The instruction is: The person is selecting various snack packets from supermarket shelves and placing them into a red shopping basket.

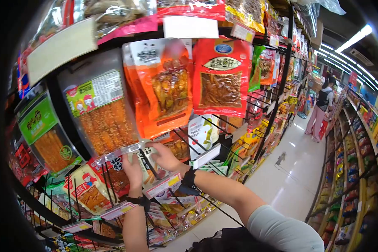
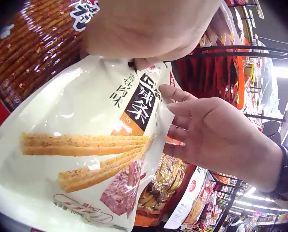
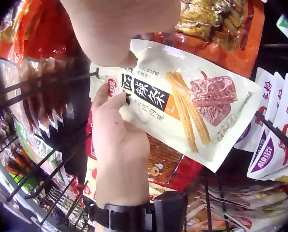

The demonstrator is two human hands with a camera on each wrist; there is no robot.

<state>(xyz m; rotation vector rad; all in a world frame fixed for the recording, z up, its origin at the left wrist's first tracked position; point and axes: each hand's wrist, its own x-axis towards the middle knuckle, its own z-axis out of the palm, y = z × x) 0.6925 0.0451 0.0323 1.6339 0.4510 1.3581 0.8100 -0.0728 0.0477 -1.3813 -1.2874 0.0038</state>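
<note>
A cream snack bag with pictures of spicy strips and black lettering hangs by a rack peg, its top end between my two hands. My left hand pinches one side of the top edge; in the right wrist view its fingertips are on the bag beside the red logo. From the other side my right hand grips the top edge. In the left wrist view its fingers curl at the bag's edge, partly behind it. The bag's front faces outward, printed strips in plain sight.
Above hang an orange pouch, a red pouch and a clear pack of brown strips. Black wire pegs with price tags stick out around my hands. A person stands farther down the aisle.
</note>
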